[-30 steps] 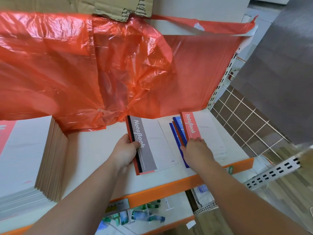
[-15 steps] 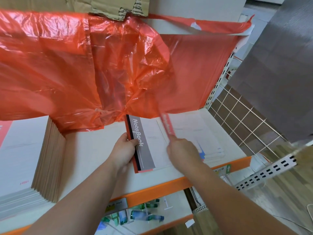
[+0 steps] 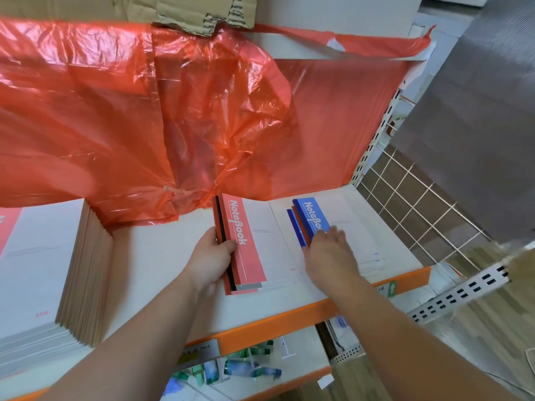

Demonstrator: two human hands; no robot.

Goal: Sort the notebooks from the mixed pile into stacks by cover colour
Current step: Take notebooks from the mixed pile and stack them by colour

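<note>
A small stack of notebooks lies mid-shelf, topped by a red-banded notebook (image 3: 246,241) with grey, black and red covers showing under it. My left hand (image 3: 211,256) grips that stack's left edge, thumb over the top cover. To the right lies the mixed pile, its top a blue-banded notebook (image 3: 314,218) with red and blue spines fanned out beneath. My right hand (image 3: 330,253) rests on the near part of this pile with fingers spread flat.
The white shelf (image 3: 162,270) has an orange front lip (image 3: 275,322). A tall stack of brown-edged notebooks (image 3: 84,273) stands at the left. Orange plastic sheeting (image 3: 173,111) hangs over the back. A wire grid panel (image 3: 419,215) closes the right side.
My right hand carried the red-banded notebook from the right pile onto the left stack, covering the grey one, then returned to the right pile, whose top is now blue.
</note>
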